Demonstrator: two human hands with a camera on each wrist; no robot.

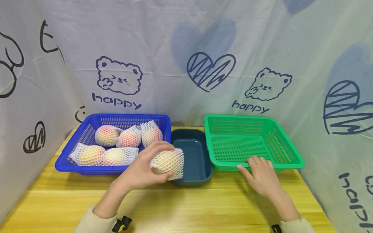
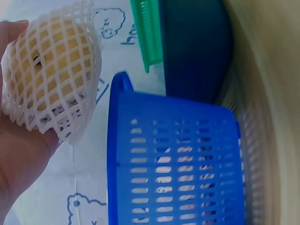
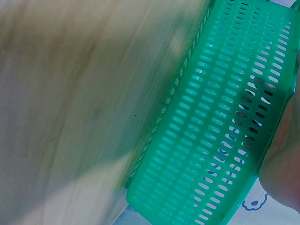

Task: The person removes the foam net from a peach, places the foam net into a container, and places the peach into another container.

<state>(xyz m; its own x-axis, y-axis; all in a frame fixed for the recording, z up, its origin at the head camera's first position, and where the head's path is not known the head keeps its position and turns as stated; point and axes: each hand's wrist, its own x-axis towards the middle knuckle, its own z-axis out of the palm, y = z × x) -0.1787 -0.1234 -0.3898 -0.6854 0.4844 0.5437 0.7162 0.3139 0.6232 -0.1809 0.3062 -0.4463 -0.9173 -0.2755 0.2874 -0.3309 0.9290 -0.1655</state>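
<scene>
My left hand (image 1: 147,166) holds a yellow fruit in a white foam net (image 1: 168,163) between thumb and fingers. It is over the gap between the blue basket (image 1: 87,169) and the dark teal bin (image 1: 190,182). A dark spot marks the netted fruit (image 2: 54,65) in the left wrist view. Several red-and-yellow fruits in foam nets (image 1: 129,137) lie inside the blue basket. My right hand (image 1: 260,176) grips the near rim of the green basket (image 1: 227,165), its fingers over the edge and the thumb at the front. The fingertips are hidden in the right wrist view.
The teal bin stands between the two baskets on a wooden table (image 1: 204,210). A pale cloth (image 1: 163,64) with bear and heart drawings hangs behind and at both sides. No fruit shows inside the green basket or the bin.
</scene>
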